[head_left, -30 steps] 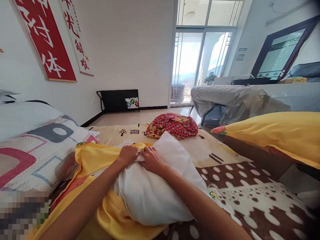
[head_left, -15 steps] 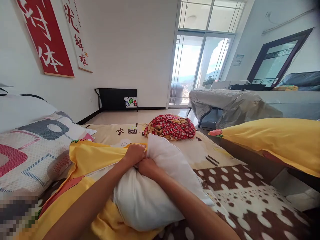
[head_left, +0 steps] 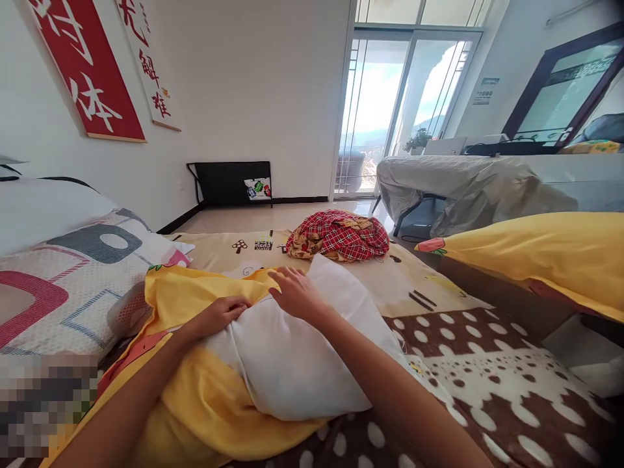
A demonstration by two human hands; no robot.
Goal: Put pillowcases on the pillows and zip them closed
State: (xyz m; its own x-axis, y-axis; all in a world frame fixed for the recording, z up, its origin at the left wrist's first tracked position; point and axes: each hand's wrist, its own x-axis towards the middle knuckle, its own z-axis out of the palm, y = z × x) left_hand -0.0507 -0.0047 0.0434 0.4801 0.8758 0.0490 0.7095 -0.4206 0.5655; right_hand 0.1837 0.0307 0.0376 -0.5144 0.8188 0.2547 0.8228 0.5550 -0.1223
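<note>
A white pillow (head_left: pixel 297 364) lies on the bed, half inside a yellow pillowcase (head_left: pixel 195 403) that wraps its near and left side. My left hand (head_left: pixel 218 314) rests on the pillow's left edge where the yellow cloth meets it, fingers curled on the fabric. My right hand (head_left: pixel 295 292) lies flat on top of the pillow near its far corner, fingers stretched out and holding nothing.
A red checked cloth (head_left: pixel 338 236) is bunched at the bed's far end. A patterned pillow (head_left: pixel 73 286) lies to the left, another yellow pillow (head_left: pixel 536 253) to the right. Beyond stand a covered table (head_left: pixel 468 188) and glass doors (head_left: pixel 390 110).
Both hands were pinched together at the pillow's top edge; now they have parted. The left slid left and nearer onto the pillowcase edge, the right opened flat on the pillow.
</note>
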